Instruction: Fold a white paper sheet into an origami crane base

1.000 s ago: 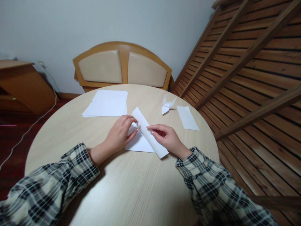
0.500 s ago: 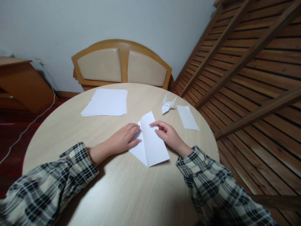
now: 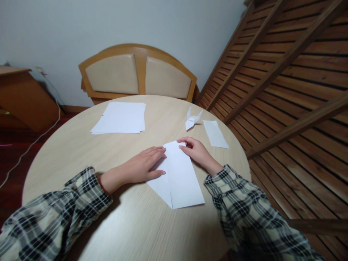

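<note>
A white sheet of paper (image 3: 181,177) lies folded on the round pale wooden table (image 3: 136,224), with a crease running down its length. My left hand (image 3: 144,167) lies flat on the sheet's left part, fingers stretched out. My right hand (image 3: 195,151) pinches the sheet's far right corner between thumb and curled fingers. Both arms wear plaid sleeves.
A stack of white sheets (image 3: 120,117) lies at the table's far left. A small folded paper figure (image 3: 192,120) and a narrow paper strip (image 3: 215,133) sit at the far right. A wooden chair (image 3: 138,74) stands behind the table. Slatted wood panels (image 3: 293,72) lean on the right.
The right flap has been unrolled and laid flat over the sheet. The paper has slid nearer to me. My left hand has flattened onto it and my right hand moved to its far corner.
</note>
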{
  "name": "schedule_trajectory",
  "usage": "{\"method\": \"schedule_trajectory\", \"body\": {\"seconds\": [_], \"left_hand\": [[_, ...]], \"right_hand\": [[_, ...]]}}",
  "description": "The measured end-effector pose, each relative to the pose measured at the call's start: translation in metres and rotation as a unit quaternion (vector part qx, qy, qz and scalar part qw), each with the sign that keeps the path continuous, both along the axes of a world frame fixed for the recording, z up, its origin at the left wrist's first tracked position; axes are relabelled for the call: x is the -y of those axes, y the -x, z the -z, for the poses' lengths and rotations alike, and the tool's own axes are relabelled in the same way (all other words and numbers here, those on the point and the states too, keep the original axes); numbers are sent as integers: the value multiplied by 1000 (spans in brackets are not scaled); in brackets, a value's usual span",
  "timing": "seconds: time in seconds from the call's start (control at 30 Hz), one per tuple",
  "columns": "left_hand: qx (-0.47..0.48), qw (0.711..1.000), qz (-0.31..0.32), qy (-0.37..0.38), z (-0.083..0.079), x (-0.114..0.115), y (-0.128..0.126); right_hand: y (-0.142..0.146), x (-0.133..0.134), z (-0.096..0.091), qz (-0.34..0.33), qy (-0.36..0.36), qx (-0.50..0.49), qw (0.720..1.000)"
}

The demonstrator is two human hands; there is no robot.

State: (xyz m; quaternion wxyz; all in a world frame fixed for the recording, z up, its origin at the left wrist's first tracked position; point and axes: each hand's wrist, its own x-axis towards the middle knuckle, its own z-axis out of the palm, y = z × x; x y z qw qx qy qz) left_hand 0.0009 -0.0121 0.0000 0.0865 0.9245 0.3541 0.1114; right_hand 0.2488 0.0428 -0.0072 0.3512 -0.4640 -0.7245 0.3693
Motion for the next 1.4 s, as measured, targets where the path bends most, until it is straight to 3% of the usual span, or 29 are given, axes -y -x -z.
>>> {"method": "schedule_trajectory", "body": {"seconds": [0.33,0.7,1.4], "left_hand": [[-10,1000,15,-5,2,1,-1],[0,999,9,-51,6,0,-5],[1,997,-17,-81,7,0,-13]], "right_hand": [[3,-1,6,70,-59,91,992],[8,1,9,54,-110,169,978],[9,2,13,29,-139,186,972]]}}
